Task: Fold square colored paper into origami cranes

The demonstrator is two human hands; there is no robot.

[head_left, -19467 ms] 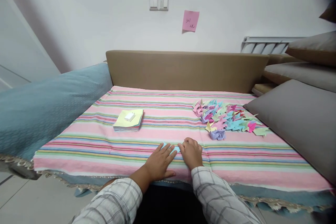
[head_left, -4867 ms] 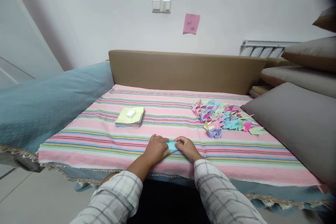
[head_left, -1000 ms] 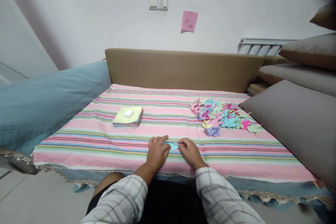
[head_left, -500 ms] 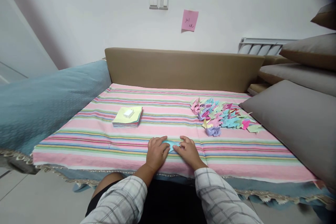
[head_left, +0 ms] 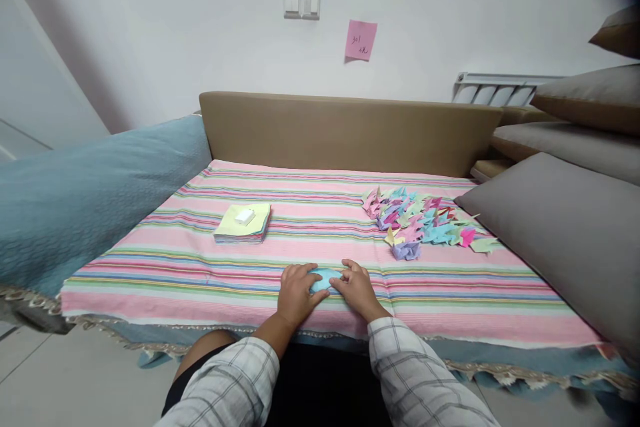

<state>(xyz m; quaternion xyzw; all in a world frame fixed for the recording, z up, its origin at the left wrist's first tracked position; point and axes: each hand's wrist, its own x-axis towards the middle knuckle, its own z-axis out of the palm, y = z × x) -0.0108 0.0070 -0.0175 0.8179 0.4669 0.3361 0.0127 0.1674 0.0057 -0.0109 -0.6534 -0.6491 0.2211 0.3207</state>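
Between my two hands, close to the front edge of the striped cloth, is a small piece of light blue origami paper (head_left: 326, 278), folded. My left hand (head_left: 299, 290) has its fingers curled at the paper's left side, its thumb lying along the lower edge. On the right side, my right hand (head_left: 356, 287) pinches the paper between thumb and fingers. Parts of the paper are hidden under the fingertips, so its exact folded shape is unclear.
A stack of coloured square paper (head_left: 242, 229) with a small white block (head_left: 245, 216) on top lies to the left. Several folded paper cranes (head_left: 420, 220) are heaped to the right. Grey cushions (head_left: 565, 227) border the right side; a brown backrest (head_left: 345, 133) stands behind.
My left thumb has moved down and away from the middle of the blue paper, so more of the paper shows. My right hand has hardly moved.
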